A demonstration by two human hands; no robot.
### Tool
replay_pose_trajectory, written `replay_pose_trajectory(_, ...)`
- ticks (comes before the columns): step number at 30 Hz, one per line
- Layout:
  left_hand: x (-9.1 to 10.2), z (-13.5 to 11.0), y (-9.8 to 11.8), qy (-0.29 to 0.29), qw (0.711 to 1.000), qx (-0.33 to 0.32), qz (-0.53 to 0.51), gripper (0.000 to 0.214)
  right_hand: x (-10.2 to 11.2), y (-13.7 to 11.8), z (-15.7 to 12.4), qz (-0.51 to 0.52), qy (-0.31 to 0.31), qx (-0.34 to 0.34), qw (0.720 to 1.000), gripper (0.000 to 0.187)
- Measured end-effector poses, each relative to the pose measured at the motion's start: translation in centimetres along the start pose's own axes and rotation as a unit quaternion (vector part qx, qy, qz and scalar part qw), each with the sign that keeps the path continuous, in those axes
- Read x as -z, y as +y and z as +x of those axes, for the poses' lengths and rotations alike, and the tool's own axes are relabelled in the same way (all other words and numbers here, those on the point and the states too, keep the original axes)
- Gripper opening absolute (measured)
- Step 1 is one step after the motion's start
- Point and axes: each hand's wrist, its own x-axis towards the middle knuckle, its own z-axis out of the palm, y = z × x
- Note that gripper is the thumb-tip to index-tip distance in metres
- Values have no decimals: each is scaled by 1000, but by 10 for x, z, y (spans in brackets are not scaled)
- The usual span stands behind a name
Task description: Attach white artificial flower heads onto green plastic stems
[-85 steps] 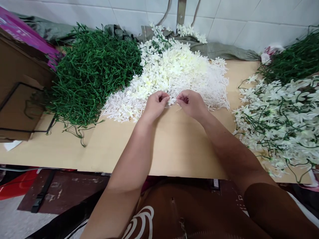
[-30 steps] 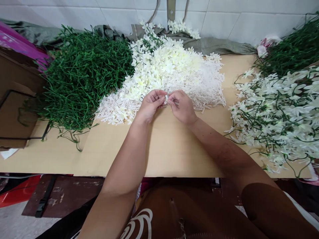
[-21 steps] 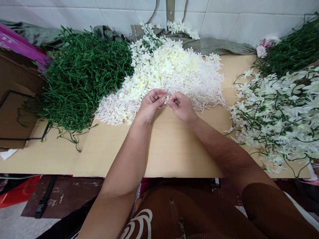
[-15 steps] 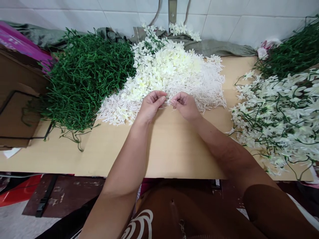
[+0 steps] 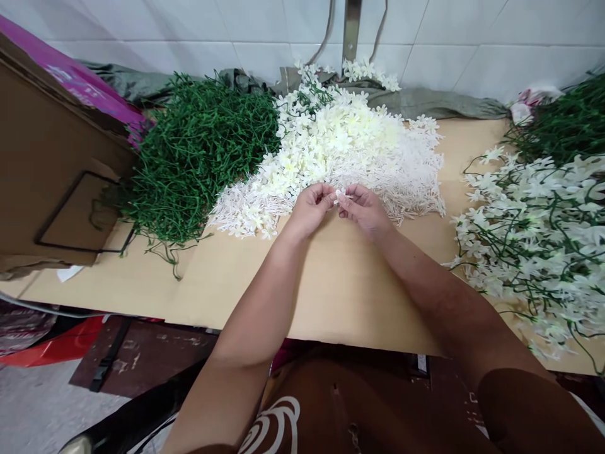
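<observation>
A small white artificial flower (image 5: 338,194) is pinched between my two hands, low over the front of the white heap. My left hand (image 5: 312,207) is closed, its thumb and fingertips at the flower's left side. From the right, my right hand (image 5: 367,211) is closed too, with thumb and forefinger on the flower. Part of the flower is hidden by the fingertips. Right behind the hands lies a pile of loose white flower heads (image 5: 326,135). Thin white stick-like pieces (image 5: 411,173) spread along its front and right side.
Green plastic stems (image 5: 208,154) are heaped on the left, beside a cardboard box (image 5: 57,145). White flowers on green stems (image 5: 543,233) lie at the right, with more green stems (image 5: 558,120) behind. Grey cloth (image 5: 444,104) runs along the tiled wall (image 5: 439,57) at the table's back.
The view has shifted, so the things appear farther right. My hands have come closer together, and the white flower now shows between the fingertips.
</observation>
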Motion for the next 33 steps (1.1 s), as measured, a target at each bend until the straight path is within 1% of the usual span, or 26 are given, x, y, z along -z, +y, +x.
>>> replay_pose_trajectory(2,-1,-1,0,3,1000,-10,23,19,-2,-1,-1,2,0,3,1000,55)
replay_pose_trajectory(5,-2,-4,3,6,996,-28,82,15,-2,0,1,-7,22,28,999,55)
replay_pose_trajectory(7,3,-3,5,14,990,-51,132,12,-1,1,3,-16,26,40,999,54)
replay_pose_trajectory(8,8,-2,6,34,984,-69,160,10,0,1,4,-19,27,45,998,53)
replay_pose_trajectory(9,13,-1,7,67,975,-90,192,9,0,1,5,-20,29,49,998,53)
replay_pose_trajectory(10,20,2,7,116,961,-112,224,6,1,2,6,-19,32,52,998,54)
replay_pose_trajectory(11,27,5,7,182,940,-127,259,3,1,2,7,-18,34,54,998,54)
replay_pose_trajectory(12,34,8,7,239,915,-132,298,4,1,3,7,-18,35,53,998,54)
replay_pose_trajectory(13,40,12,7,285,890,-122,334,9,1,3,8,-19,34,50,998,54)
replay_pose_trajectory(14,45,15,7,307,873,-105,364,13,0,4,8,-21,32,46,998,54)
replay_pose_trajectory(15,48,18,6,315,861,-87,389,14,0,6,9,-23,29,41,998,54)
replay_pose_trajectory(17,50,24,5,306,846,-63,431,12,-1,8,10,-28,21,35,999,52)
replay_pose_trajectory(19,51,28,4,294,835,-59,461,7,0,10,13,-29,16,37,999,52)
replay_pose_trajectory(21,54,34,4,292,832,-65,468,3,2,11,15,-28,22,43,998,50)
replay_pose_trajectory(22,56,37,5,292,837,-67,458,2,4,11,16,-27,27,45,998,49)
replay_pose_trajectory(23,60,40,6,291,848,-68,437,3,6,11,17,-27,33,48,998,48)
replay_pose_trajectory(26,76,50,13,272,905,-55,323,11,10,10,18,-31,39,45,998,43)
replay_pose_trajectory(27,82,54,16,268,918,-52,289,13,10,10,18,-32,39,42,998,43)
replay_pose_trajectory(28,87,57,20,269,923,-50,270,15,10,10,18,-33,40,39,998,42)
replay_pose_trajectory(29,93,60,24,276,921,-51,272,18,9,9,18,-35,41,36,998,43)
replay_pose_trajectory(30,98,63,28,287,910,-54,296,20,9,9,17,-39,41,33,998,43)
replay_pose_trajectory(31,103,66,31,299,891,-56,337,21,9,9,16,-45,40,31,998,43)
replay_pose_trajectory(33,109,71,37,319,838,-51,439,21,9,8,15,-62,32,27,997,41)
